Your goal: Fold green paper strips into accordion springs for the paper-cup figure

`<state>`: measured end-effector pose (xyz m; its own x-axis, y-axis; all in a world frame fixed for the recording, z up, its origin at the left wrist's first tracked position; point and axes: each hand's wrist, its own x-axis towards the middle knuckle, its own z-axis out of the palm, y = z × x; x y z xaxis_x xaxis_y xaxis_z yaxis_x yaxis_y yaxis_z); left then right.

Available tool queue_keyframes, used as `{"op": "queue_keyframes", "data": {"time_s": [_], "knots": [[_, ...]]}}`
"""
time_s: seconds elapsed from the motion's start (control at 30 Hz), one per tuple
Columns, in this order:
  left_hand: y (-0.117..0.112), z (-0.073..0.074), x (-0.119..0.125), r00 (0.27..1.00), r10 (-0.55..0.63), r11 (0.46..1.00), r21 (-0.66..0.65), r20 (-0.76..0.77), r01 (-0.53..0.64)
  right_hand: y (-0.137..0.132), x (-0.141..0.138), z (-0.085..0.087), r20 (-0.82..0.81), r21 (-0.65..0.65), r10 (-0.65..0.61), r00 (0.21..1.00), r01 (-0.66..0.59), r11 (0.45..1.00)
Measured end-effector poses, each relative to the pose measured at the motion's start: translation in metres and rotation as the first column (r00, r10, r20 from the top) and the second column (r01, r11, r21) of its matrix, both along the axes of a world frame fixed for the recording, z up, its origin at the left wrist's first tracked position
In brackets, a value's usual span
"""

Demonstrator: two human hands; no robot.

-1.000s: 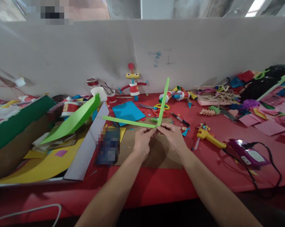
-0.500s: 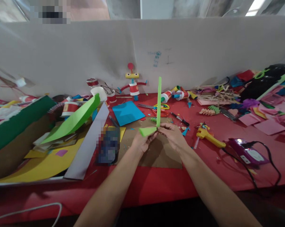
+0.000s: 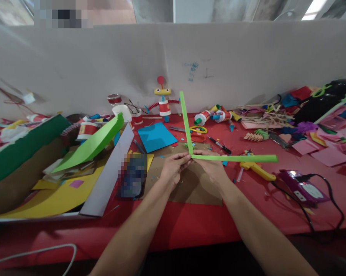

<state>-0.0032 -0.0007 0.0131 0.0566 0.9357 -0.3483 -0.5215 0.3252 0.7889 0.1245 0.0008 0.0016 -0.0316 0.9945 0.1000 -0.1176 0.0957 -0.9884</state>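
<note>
Two light-green paper strips (image 3: 233,157) meet at a corner, one standing up and leaning slightly left, the other stretching out to the right. My left hand (image 3: 175,166) pinches that corner between thumb and fingers. From the other side my right hand (image 3: 210,168) grips the same corner, its fingertips partly covered by the sideways strip. Both hands are above a brown cardboard sheet (image 3: 197,188). Just behind the corner lies a small green folded-paper spring (image 3: 190,145). A blue paper sheet (image 3: 156,137) rests beyond my left hand.
Scissors with yellow handles (image 3: 200,129) and a black pen (image 3: 220,145) lie behind the hands. At right are a yellow glue gun (image 3: 260,171) and a purple power strip (image 3: 303,186) with a cable. A box (image 3: 106,178) of paper stands left, and a paper-cup robot figure (image 3: 163,108) at the back.
The strip that stuck out over my left hand now extends right, across my right hand. The upright strip has tipped to the left. Both hands keep close together at the corner.
</note>
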Motion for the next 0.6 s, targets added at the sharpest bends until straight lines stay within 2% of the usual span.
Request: {"op": "queue_keyframes", "data": {"time_s": [0.13, 0.2, 0.37, 0.6], "knots": [[0.0002, 0.0006, 0.0015, 0.998, 0.056, 0.998, 0.037, 0.010, -0.057, -0.0007, -0.0015, 0.0013, 0.047, 0.064, 0.038, 0.998, -0.041, 0.997], [0.0001, -0.0005, 0.0033, 0.997, 0.075, 0.994, 0.074, 0.029, -0.077, -0.0004, -0.0025, 0.0019, 0.008, 0.041, 0.038, 0.999, -0.038, 0.998], [-0.0005, -0.0038, 0.0053, 0.995, 0.055, 0.991, 0.114, 0.083, -0.064, 0.0005, -0.0041, 0.0029, -0.068, -0.014, -0.092, 0.993, 0.091, 0.996], [0.0000, -0.0032, 0.0029, 0.993, 0.012, 0.996, 0.081, 0.114, -0.021, 0.0021, -0.0046, 0.0019, -0.181, -0.080, -0.065, 0.981, 0.051, 0.995]]}}
